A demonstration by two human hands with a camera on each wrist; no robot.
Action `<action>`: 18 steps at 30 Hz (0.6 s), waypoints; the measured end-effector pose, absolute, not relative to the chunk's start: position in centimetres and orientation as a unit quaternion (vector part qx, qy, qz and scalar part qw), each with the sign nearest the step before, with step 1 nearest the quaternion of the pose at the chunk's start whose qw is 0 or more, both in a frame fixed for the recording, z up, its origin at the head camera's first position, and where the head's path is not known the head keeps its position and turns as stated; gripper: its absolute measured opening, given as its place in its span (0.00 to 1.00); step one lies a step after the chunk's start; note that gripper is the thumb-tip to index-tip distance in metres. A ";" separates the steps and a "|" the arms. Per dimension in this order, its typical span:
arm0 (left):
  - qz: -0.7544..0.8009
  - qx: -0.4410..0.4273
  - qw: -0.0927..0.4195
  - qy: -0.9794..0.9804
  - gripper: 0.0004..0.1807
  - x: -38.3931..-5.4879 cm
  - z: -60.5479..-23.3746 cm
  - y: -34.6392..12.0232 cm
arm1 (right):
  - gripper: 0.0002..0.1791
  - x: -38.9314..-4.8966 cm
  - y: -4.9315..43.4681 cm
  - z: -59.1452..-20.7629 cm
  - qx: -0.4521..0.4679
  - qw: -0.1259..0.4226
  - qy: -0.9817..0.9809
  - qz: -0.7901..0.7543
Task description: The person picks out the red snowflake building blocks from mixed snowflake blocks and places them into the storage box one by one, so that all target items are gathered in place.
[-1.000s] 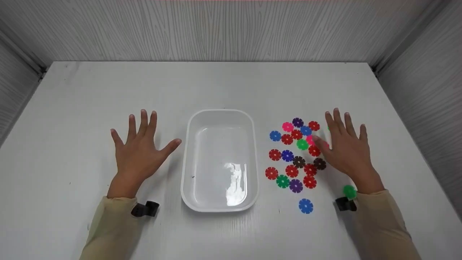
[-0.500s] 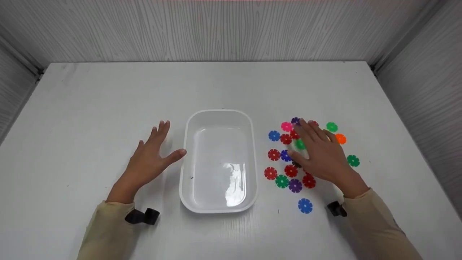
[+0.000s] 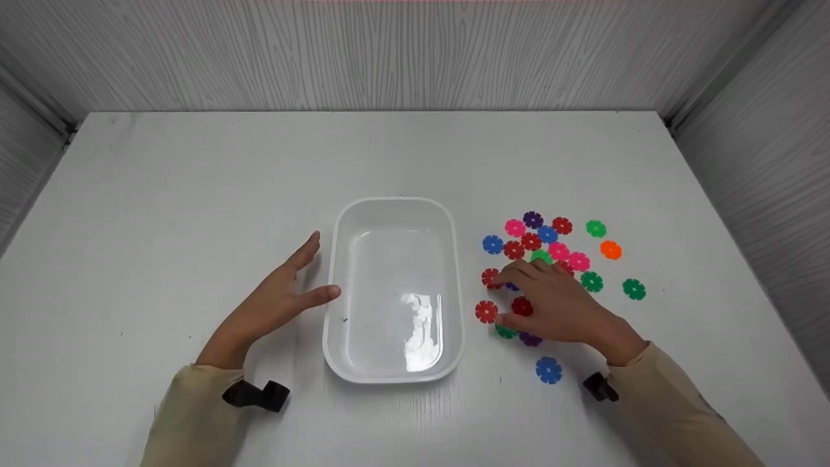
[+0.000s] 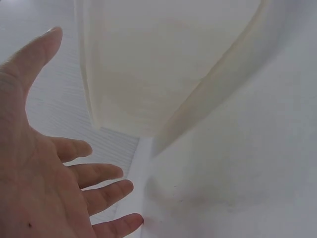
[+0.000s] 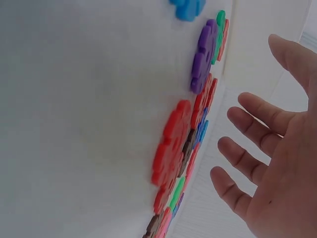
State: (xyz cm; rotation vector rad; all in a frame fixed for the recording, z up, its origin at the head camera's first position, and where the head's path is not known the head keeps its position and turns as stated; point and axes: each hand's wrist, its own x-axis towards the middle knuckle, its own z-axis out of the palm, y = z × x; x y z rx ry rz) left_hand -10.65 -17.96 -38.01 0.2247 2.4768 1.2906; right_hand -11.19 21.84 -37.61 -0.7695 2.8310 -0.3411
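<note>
Discs (image 3: 558,250) that look to be plastic lie flat on the white table (image 3: 194,181), between two and four o'clock of the tub (image 3: 392,379) with the person at six; every one in sight is outside it, so the work looks barely begun, with all of them left to handle. Nearest are two beige sleeves (image 3: 674,408) of softly creased cloth, with black cameras (image 3: 275,397) at the cuffs. A blue disc (image 3: 548,370) lies apart at four o'clock, its edge notched like a flower. The right hand (image 3: 551,301) is over the near discs at three o'clock, thumb and forefinger apart, the other fingers gently bent; nothing shows between them, though I cannot tell whether a fingertip touches a disc. The left hand (image 3: 279,298), at nine o'clock, has thumb and fingers wide and holds nothing; its thumb tip is at the tub's rim, touching or just above, I cannot tell which. The tub between the hands is white and smooth, oblong with rounded corners, its glossy floor throwing back a bright patch of light. Farther off, red, pink, purple and blue discs crowd loosely, while an orange disc (image 3: 611,250) lies farther out towards three. Beyond the table, at twelve, stands a grey wall (image 3: 415,58) with streaky wood grain.
</note>
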 end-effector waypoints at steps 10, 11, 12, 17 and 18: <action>0.490 0.095 0.177 0.848 0.47 -10.1 -38.2 -18.0 | 0.34 -11.1 20.7 -37.8 -0.267 0.127 0.950 -0.099; 0.492 0.097 0.177 0.847 0.46 -10.1 -38.3 -18.0 | 0.34 -11.2 20.6 -37.8 -0.267 0.125 0.951 -0.096; 0.495 0.099 0.176 0.845 0.45 -10.1 -38.3 -18.0 | 0.33 -11.2 20.6 -37.8 -0.269 0.123 0.951 -0.091; 0.508 0.113 0.173 0.836 0.41 -10.1 -38.6 -18.0 | 0.29 -11.2 20.3 -37.8 -0.279 0.113 0.951 -0.073; 0.509 0.115 0.172 0.835 0.41 -10.1 -38.6 -18.0 | 0.28 -11.2 20.2 -37.8 -0.281 0.110 0.951 -0.067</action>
